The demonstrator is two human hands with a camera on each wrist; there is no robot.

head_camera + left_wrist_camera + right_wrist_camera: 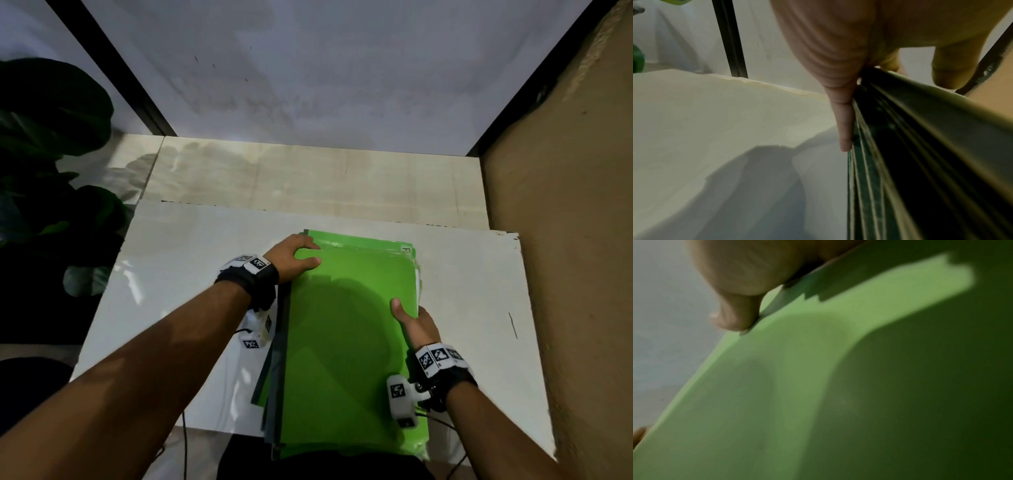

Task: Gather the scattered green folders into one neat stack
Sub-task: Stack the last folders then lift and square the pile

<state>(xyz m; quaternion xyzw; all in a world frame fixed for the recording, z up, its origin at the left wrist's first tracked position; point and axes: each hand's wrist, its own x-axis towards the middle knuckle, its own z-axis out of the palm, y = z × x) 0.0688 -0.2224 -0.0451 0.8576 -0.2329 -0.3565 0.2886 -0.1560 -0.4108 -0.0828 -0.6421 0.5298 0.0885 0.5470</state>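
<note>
A stack of green folders point(346, 329) with dark grey spines lies on the white board point(185, 260), its near end past the board's front edge. The lower folders stick out slightly at the far end and at the left. My left hand point(310, 255) grips the stack's far left corner, thumb on top. In the left wrist view the edge of that hand point(840, 81) lies against the folder spines point(900, 146). My right hand point(407, 310) holds the stack's right edge with the thumb on the top cover; its fingers are hidden beneath. The right wrist view shows the thumb point(735, 313) on the green cover point(797, 386).
A dark leafy plant point(51, 144) stands left of the board. A brown wall point(565, 240) runs close along the right. Beyond the board are a pale wooden surface point(308, 178) and a white back wall. Thin cables hang at the board's front edge.
</note>
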